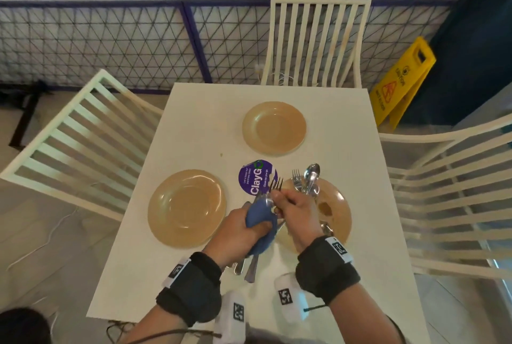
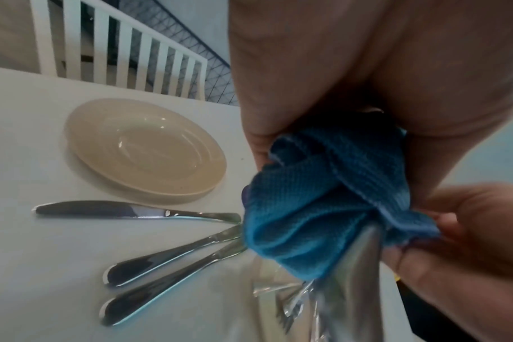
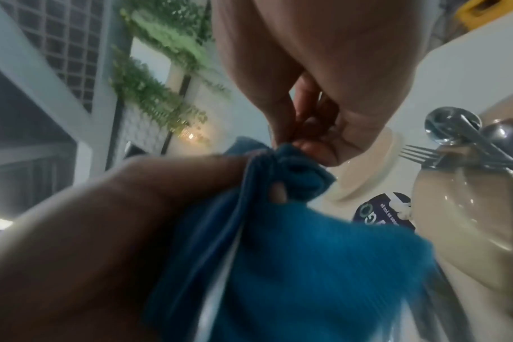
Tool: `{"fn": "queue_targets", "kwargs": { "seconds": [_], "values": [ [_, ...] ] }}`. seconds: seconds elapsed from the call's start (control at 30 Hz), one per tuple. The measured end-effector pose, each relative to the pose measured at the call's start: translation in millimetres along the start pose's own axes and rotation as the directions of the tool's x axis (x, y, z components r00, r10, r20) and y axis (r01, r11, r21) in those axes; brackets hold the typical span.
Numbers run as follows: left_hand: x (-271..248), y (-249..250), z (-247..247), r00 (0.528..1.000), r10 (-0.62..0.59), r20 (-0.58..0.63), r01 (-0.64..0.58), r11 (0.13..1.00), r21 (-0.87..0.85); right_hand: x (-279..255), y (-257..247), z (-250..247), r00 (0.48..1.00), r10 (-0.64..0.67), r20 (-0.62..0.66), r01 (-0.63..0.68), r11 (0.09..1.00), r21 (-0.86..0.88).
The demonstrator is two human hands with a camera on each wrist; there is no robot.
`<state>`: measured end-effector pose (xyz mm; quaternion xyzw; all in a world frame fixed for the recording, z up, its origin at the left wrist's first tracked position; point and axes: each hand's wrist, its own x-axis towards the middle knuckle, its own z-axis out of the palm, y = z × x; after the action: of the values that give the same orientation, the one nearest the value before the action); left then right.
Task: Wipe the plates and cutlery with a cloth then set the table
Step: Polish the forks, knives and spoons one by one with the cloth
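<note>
Cutlery handling, current state: left hand (image 1: 243, 221) is curled tight round bunched blue cloth (image 1: 260, 221), w/ the cloth wrapped over a piece of cutlery. Right hand (image 1: 293, 205) pinches a fork (image 1: 275, 185) near its neck, tines pointing away from the person, just above the cloth. Both hands sit over the near edge of the white table (image 1: 194, 127), between two plates.

Handling notes (judged):
- Fork: stiff metal, light, prob. slippery where polished. Hold at neck or handle; keep fingertips off the tines.
- Cloth: soft, conforms to shape. Bunch it round the part being wiped, as now.
- Plates: rigid, likely breakable. Lift by rim w/ both hands.

Containers & contents:
- Near-right plate (image 1: 336, 205): holds remaining cutlery, incl. a spoon (image 1: 311, 174) and another fork (image 1: 296, 177) overhanging its far rim.
- Near-left plate (image 1: 187, 207): nothing on it.
- Far plate (image 1: 274, 127): nothing on it.
- Three utensils (image 2: 161, 250) lie on the table by the near-left plate, one a knife; handles visible. Prob. already wiped.

Purple round sticker (image 1: 257, 177) at table centre.
</note>
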<state>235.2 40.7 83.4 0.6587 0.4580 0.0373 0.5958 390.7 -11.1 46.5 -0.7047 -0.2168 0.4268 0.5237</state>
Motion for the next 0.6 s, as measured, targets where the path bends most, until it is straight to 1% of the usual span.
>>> {"fn": "queue_targets", "kwargs": {
  "seconds": [0.1,0.13,0.17,0.27,0.3,0.37,0.47,0.53,0.6],
  "values": [
    [-10.7,-24.1,-14.8,0.994,-0.042,0.101,0.038,0.999,0.035,25.2,2.6,1.1,0.987,0.093,-0.133,-0.075,0.988,0.132],
    [-12.1,-31.9,-21.4,0.992,-0.049,0.114,0.043,0.998,0.053,27.5,5.4,3.0,0.986,0.101,-0.134,-0.08,0.985,0.152],
    [-10.9,-36.6,-28.6,0.993,-0.055,0.107,0.048,0.997,0.066,25.5,8.4,9.5,0.99,0.097,-0.106,-0.081,0.985,0.153],
    [2.2,-37.3,-43.3,1.0,-0.021,0.018,0.02,1.0,0.022,7.4,23.4,45.6,0.991,0.131,0.021,-0.133,0.979,0.153],
    [5.0,-38.3,-46.8,1.0,-0.007,0.003,0.007,1.0,0.015,5.4,27.9,54.7,0.988,0.151,0.026,-0.153,0.973,0.174],
    [3.3,-45.4,-54.5,1.0,0.0,0.027,-0.001,0.998,0.064,13.4,28.8,62.2,0.984,0.176,-0.021,-0.168,0.962,0.215],
    [-8.9,-72.3,-74.9,0.991,-0.069,0.115,0.056,0.992,0.115,33.8,25.6,62.3,0.966,0.232,-0.114,-0.192,0.939,0.284],
    [-15.4,-90.0,-95.0,0.985,-0.117,0.125,0.097,0.983,0.159,38.8,31.1,66.6,0.953,0.266,-0.144,-0.22,0.936,0.273],
    [-19.0,-102.2,-113.7,0.984,-0.144,0.1,0.122,0.972,0.199,41.7,44.8,74.8,0.941,0.297,-0.165,-0.262,0.944,0.202]
  ]
}}
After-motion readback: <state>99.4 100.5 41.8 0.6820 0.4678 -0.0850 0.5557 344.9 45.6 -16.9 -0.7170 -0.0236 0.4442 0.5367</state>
